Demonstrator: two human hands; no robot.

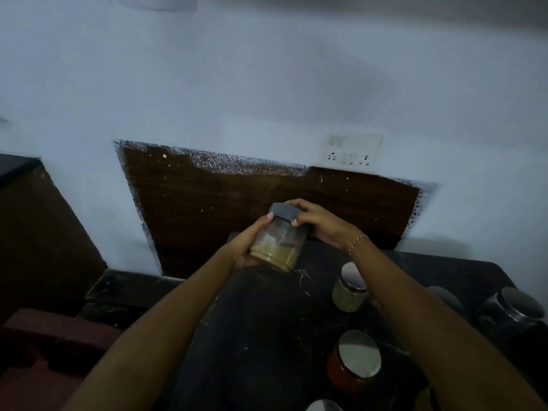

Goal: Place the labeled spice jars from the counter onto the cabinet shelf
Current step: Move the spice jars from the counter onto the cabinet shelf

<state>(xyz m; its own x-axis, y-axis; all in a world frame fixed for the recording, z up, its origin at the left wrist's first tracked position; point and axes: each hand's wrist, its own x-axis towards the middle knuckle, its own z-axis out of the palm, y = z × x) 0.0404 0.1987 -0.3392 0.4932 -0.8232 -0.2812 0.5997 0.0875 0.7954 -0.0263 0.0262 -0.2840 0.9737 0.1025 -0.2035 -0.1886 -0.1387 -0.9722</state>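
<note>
A clear glass jar [278, 247] with a dark grey lid and tan powder in its bottom is held tilted above the black counter [267, 336]. My left hand [246, 247] cups the jar's body from the left and below. My right hand [320, 223] grips the lid from the right. On the counter to the right stand a jar of pale green spice [350, 289] with a metal lid and a jar of red spice [354, 363] with a metal lid. No cabinet shelf is in view.
A dark jar [513, 315] with a metal lid stands at the far right, with another lid [324, 406] at the bottom edge. A brown wall panel [222, 203] and a socket plate [353, 149] lie behind. A maroon object [44, 351] sits lower left.
</note>
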